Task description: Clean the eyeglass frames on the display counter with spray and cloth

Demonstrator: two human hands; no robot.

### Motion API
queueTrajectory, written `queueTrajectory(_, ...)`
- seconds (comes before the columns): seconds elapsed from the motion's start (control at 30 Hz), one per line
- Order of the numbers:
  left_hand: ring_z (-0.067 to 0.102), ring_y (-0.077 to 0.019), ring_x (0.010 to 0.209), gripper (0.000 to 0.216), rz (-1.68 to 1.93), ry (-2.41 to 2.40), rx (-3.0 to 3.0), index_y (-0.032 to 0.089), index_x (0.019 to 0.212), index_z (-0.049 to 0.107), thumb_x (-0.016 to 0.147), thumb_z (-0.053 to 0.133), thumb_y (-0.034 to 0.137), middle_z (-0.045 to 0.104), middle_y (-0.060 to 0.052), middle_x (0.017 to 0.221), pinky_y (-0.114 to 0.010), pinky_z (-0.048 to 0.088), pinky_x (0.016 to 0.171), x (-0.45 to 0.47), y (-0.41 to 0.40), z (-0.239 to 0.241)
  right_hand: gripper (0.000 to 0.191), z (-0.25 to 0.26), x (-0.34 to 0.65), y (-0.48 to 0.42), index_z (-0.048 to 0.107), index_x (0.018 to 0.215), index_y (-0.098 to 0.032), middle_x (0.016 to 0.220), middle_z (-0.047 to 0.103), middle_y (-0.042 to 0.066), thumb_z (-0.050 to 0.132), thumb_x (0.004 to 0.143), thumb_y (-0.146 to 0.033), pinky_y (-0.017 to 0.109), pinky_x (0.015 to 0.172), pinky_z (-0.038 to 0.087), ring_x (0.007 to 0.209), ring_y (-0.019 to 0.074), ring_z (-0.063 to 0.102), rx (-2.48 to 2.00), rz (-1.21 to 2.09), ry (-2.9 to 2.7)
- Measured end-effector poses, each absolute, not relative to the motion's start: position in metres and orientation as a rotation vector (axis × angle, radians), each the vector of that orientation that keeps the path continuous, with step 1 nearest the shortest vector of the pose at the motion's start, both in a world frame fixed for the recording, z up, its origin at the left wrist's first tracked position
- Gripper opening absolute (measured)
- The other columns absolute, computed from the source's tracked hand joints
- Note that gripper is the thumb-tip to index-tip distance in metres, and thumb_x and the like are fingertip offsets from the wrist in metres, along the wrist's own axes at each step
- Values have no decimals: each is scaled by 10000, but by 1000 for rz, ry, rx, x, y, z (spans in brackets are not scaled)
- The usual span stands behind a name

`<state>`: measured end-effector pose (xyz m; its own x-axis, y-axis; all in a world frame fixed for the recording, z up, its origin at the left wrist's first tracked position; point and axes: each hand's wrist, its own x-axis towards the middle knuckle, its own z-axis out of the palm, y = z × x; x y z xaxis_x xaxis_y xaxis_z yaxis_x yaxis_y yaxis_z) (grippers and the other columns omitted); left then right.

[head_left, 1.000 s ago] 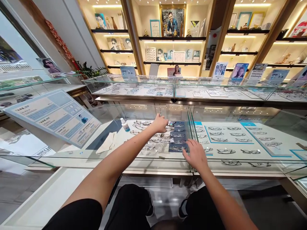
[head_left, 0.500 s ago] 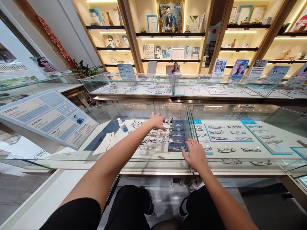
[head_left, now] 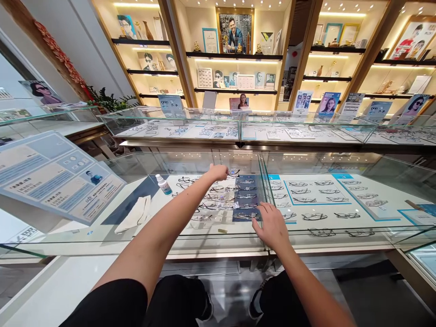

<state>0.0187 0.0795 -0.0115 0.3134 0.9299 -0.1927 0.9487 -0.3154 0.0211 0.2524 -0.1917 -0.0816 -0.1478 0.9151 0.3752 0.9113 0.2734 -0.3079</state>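
My left hand [head_left: 218, 172] reaches far into the glass display case, its fingers closed at the near end of a pair of eyeglasses [head_left: 234, 172] in the back row. My right hand [head_left: 273, 225] rests by the glass divider with its fingers spread, holding nothing. Just left of it, several eyeglasses [head_left: 245, 196] lie in a column on a dark blue mat [head_left: 235, 220]. More frames spread leftward beneath my left forearm, which hides part of them. A white spray bottle [head_left: 164, 185] and a cream cloth [head_left: 135, 215] are farther left.
A large printed sign [head_left: 59, 175] stands at the left. The glass divider [head_left: 266, 184] separates the right section, where several eyeglasses [head_left: 314, 216] lie. A small gold-coloured piece [head_left: 222, 231] lies near the front glass. Behind is another glass showcase [head_left: 177, 129].
My left fingers have closed from a spread pose onto the eyeglasses at the back. My right hand stays by the divider. The whole view has shifted slightly.
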Motion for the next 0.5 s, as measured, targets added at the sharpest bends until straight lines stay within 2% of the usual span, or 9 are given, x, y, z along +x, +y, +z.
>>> queueTrajectory(0.23, 670, -289, 1089, 185, -181, 1806, 2416, 243, 967, 764, 817, 666, 290, 803, -99, 1003, -481, 419, 1067, 22, 84, -5, 379, -83, 252, -191, 621, 1319, -197, 1429, 647, 150, 529, 998, -378, 510, 1078, 481, 1338, 336, 562, -1651, 3, -2060)
queueTrajectory(0.37, 690, -265, 1032, 192, -152, 1847, 2389, 240, 945, 778, 775, 732, 316, 804, -99, 968, -390, 502, 965, 25, 86, -2, 372, -83, 252, -191, 622, 1311, -206, 1422, 648, 153, 536, 993, -377, 512, 1068, 487, 1333, 340, 565, -1634, -3, -2053)
queueTrajectory(0.5, 709, -257, 988, 217, -112, 1893, 2335, 246, 983, 799, 779, 734, 281, 806, -110, 1027, -346, 541, 875, 27, 84, -1, 365, -83, 253, -191, 625, 1305, -212, 1409, 653, 154, 539, 991, -376, 520, 1068, 485, 1324, 346, 569, -1620, 7, -2041)
